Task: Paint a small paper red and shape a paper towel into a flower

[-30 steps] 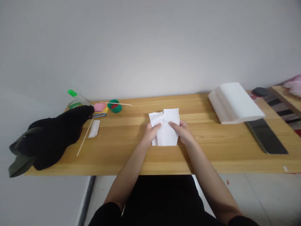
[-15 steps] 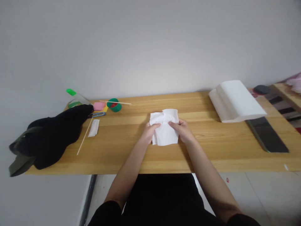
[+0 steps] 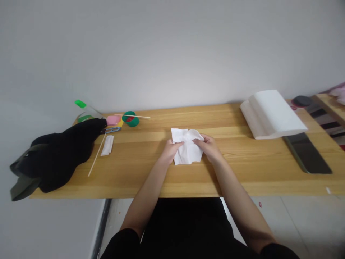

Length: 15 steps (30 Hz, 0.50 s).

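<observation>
Wood-grained tabletop (image 3: 134, 180) stretches before me; between my hands sits a creased white paper (image 3: 187, 153), its left edge pinched by my left hand (image 3: 169, 151) and its right edge by my right hand (image 3: 210, 147); both thumbs press on its upper face, apart from each other, while the fingers beneath are hidden, so I cannot tell whether they meet; well to the right of the paper lies a dark phone (image 3: 309, 154); well to its left lie a black cloth bundle (image 3: 64, 154), a thin stick (image 3: 96, 155) and a small white packet (image 3: 107, 145); farther off than the paper, a white stack (image 3: 277, 113) rests to its right and a green ring (image 3: 134, 122) to its left, a second stick (image 3: 144, 117) crossing that ring; beyond the paper and all else rises a grey wall (image 3: 172, 54).
</observation>
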Tool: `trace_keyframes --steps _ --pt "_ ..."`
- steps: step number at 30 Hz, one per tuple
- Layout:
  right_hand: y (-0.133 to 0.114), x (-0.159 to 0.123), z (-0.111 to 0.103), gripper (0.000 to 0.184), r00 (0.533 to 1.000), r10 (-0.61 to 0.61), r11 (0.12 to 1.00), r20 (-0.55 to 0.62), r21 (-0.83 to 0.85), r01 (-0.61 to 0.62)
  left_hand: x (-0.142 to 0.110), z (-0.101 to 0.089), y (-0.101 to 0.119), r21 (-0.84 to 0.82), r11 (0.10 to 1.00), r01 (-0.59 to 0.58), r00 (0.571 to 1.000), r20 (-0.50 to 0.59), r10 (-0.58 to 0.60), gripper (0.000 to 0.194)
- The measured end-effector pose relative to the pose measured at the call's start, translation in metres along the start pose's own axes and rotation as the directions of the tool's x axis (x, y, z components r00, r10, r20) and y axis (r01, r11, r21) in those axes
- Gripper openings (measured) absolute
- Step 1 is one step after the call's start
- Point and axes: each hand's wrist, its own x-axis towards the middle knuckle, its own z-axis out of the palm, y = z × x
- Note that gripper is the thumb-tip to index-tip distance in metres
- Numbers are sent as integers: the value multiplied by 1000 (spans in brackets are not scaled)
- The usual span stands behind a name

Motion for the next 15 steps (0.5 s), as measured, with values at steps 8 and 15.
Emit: trace_keyframes --steps 8,15 --pt "-1 -3 6 28 998 -49 996 26 -72 51 2 0 -3 55 998 24 999 -29 -22 19" --pt "3 -2 8 23 996 -89 990 2 -106 89 -14 4 8 8 984 179 959 220 -177 29"
